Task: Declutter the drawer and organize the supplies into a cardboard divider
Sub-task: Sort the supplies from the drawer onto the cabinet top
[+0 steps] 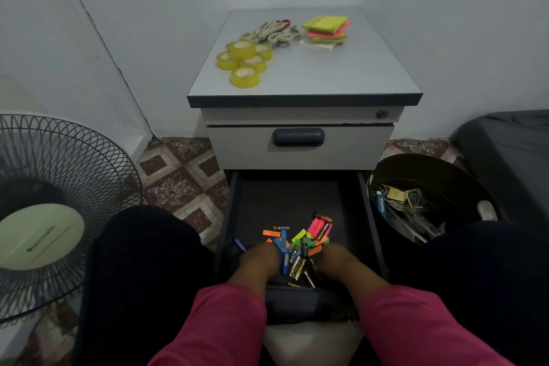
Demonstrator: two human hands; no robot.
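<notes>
While both hands reach into the open bottom drawer, the left hand curls down beside the loose batteries and coloured sticky flags heaped at the front; its grip is hidden, as is the right hand's. Batteries look dense, slick and prone to roll, so best scooped together; flags are flimsy.

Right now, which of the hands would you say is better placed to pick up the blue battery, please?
Probably the left hand: the blue battery lies right beside it, while the right hand sits past the gold batteries.
</notes>
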